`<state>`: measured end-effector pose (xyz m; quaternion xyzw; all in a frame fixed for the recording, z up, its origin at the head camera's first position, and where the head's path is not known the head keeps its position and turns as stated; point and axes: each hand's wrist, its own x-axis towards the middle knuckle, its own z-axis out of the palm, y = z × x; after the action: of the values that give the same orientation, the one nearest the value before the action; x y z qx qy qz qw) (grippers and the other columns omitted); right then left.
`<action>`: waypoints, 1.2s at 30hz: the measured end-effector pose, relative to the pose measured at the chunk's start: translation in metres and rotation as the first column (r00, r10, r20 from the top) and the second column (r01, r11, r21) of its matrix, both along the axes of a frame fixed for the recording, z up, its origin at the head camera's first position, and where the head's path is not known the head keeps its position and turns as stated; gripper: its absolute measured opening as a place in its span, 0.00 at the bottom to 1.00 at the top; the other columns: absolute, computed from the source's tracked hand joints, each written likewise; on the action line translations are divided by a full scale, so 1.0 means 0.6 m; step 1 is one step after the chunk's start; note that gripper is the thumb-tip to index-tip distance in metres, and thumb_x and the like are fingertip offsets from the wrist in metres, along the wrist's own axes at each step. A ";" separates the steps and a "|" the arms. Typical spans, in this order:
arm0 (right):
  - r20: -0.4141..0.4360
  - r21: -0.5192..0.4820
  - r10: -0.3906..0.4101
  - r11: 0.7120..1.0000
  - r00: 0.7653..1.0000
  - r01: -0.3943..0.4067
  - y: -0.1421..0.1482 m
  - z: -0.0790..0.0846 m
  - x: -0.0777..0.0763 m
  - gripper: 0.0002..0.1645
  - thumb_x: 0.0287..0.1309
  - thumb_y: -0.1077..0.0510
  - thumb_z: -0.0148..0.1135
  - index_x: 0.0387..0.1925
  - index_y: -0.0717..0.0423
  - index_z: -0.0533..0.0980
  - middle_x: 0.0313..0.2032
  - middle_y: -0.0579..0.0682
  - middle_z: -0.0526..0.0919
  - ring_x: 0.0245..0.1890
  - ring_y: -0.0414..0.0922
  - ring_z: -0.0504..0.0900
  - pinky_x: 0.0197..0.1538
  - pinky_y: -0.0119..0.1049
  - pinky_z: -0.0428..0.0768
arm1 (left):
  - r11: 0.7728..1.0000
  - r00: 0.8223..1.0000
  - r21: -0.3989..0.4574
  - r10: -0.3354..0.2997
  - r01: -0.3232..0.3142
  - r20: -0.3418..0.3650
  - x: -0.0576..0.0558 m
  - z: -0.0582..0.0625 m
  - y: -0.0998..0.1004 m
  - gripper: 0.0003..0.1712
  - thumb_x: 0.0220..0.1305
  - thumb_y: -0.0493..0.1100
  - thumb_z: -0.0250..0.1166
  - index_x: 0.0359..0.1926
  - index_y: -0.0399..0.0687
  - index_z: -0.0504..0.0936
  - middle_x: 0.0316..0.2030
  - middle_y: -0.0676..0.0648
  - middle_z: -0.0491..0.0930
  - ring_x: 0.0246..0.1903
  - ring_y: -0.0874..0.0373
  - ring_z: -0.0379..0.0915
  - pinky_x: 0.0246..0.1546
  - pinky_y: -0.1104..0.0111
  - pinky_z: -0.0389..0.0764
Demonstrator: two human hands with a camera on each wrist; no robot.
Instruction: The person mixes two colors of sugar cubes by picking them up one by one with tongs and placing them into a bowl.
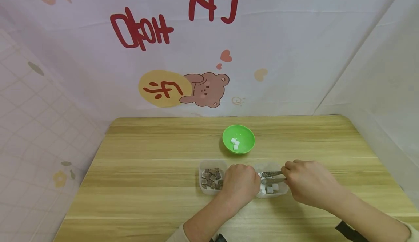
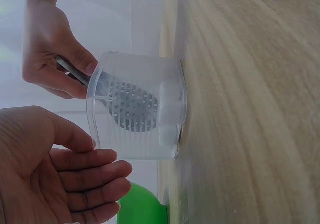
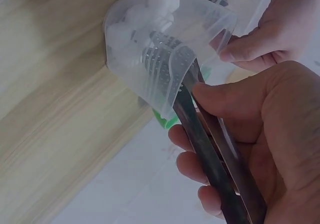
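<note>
My right hand [image 1: 311,180] grips metal tongs [image 3: 200,139]. Their perforated ends reach down into a clear plastic container [image 2: 145,69] of white cubes [image 1: 270,190]; whether a cube sits between the tips I cannot tell. On the opposite side, my left hand [image 1: 240,184] pinches the container's rim between thumb and index finger, its other fingers extended in the left wrist view. Behind the containers stands a green bowl [image 1: 247,142] with a few white cubes [image 1: 236,143] at its bottom.
A second clear container [image 1: 201,178] with brown cubes [image 1: 212,176] stands left of the first, partly hidden by my left hand. All stand on a wood-grain table [image 1: 147,184]. A white printed cloth [image 1: 278,45] hangs behind the table, with pale walls at both sides.
</note>
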<state>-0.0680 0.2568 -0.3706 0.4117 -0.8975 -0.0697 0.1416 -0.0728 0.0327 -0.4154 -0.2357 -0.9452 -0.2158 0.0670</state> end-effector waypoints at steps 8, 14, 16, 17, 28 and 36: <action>0.032 0.031 -0.008 0.999 0.999 0.007 -0.003 -0.002 0.002 0.21 0.37 0.59 0.81 0.18 0.51 0.71 0.19 0.39 0.62 0.18 0.37 0.59 0.18 0.30 0.61 | 1.000 1.000 -0.010 0.001 0.000 0.010 -0.001 0.002 0.000 0.30 0.65 0.40 0.64 0.07 0.54 0.62 0.09 0.55 0.64 0.12 0.60 0.62 0.19 0.68 0.64; 0.008 0.033 0.008 0.999 1.000 -0.008 -0.007 -0.007 0.005 0.20 0.37 0.62 0.79 0.17 0.52 0.71 0.19 0.40 0.60 0.18 0.37 0.57 0.17 0.29 0.58 | 1.000 1.000 -0.008 0.004 -0.004 0.012 -0.001 0.000 0.000 0.30 0.64 0.40 0.63 0.07 0.54 0.62 0.09 0.55 0.64 0.13 0.60 0.62 0.19 0.68 0.64; 0.009 0.034 0.009 0.999 1.000 -0.009 -0.007 -0.008 0.005 0.20 0.37 0.62 0.79 0.18 0.53 0.71 0.19 0.40 0.61 0.17 0.37 0.58 0.17 0.29 0.59 | 1.000 1.000 -0.007 0.004 -0.004 0.008 -0.001 -0.001 0.000 0.30 0.64 0.40 0.63 0.07 0.54 0.61 0.09 0.55 0.63 0.12 0.60 0.62 0.19 0.68 0.64; 0.013 0.037 0.008 0.999 1.000 -0.009 -0.006 -0.008 0.005 0.20 0.37 0.62 0.80 0.18 0.53 0.71 0.19 0.40 0.62 0.18 0.37 0.59 0.17 0.29 0.60 | 1.000 1.000 -0.005 0.004 -0.004 0.007 -0.001 -0.001 0.000 0.30 0.64 0.40 0.63 0.07 0.54 0.61 0.09 0.55 0.63 0.12 0.60 0.62 0.19 0.68 0.64; -0.014 -0.112 0.014 0.994 1.000 -0.015 0.022 0.001 -0.001 0.17 0.37 0.59 0.81 0.23 0.50 0.76 0.20 0.37 0.68 0.18 0.34 0.64 0.18 0.29 0.65 | 1.000 1.000 -0.006 -0.001 0.001 0.007 0.000 -0.001 0.000 0.30 0.64 0.39 0.63 0.08 0.54 0.61 0.08 0.56 0.61 0.12 0.60 0.60 0.19 0.69 0.64; -0.061 -0.274 0.005 0.962 0.998 -0.021 0.040 0.018 -0.008 0.18 0.72 0.47 0.57 0.32 0.52 0.85 0.27 0.38 0.82 0.20 0.34 0.74 0.17 0.30 0.69 | 1.000 1.000 -0.020 0.003 -0.003 0.010 0.000 -0.001 0.001 0.29 0.63 0.39 0.63 0.08 0.54 0.62 0.09 0.56 0.62 0.12 0.60 0.61 0.18 0.68 0.62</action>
<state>-0.0727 0.2807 -0.3601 0.3918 -0.8912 0.0440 0.2243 -0.0729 0.0334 -0.4159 -0.2340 -0.9479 -0.2076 0.0603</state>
